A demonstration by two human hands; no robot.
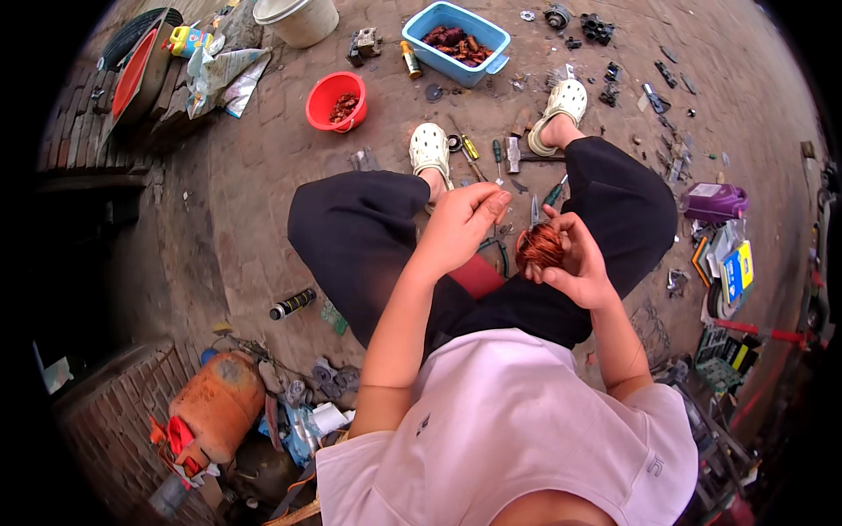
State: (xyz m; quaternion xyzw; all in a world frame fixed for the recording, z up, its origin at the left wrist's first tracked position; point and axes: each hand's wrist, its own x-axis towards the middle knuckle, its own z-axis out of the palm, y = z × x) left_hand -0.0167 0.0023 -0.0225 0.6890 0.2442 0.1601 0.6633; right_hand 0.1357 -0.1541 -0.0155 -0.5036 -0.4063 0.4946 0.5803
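My right hand point(581, 263) is closed round a bundle of reddish copper wire point(538, 247), with fingers curled along its side above my right thigh. To its left my left hand point(463, 223) is raised over the lap, thumb and fingertips pinched together; whether something thin is between them cannot be made out. Dark-handled pliers point(503, 252) lie partly hidden between the two hands. On the ground ahead are a green-handled screwdriver point(497, 151), a yellow-handled screwdriver point(471, 147) and a hammer head point(513, 156).
Ahead stand a red bucket point(317, 112) and a blue basin point(449, 70), both holding copper-coloured pieces. Dark metal parts point(597, 29) are scattered at the far right. A purple jug point(715, 203) is on the right. An orange gas cylinder point(215, 412) and a spray can point(292, 304) lie to the left.
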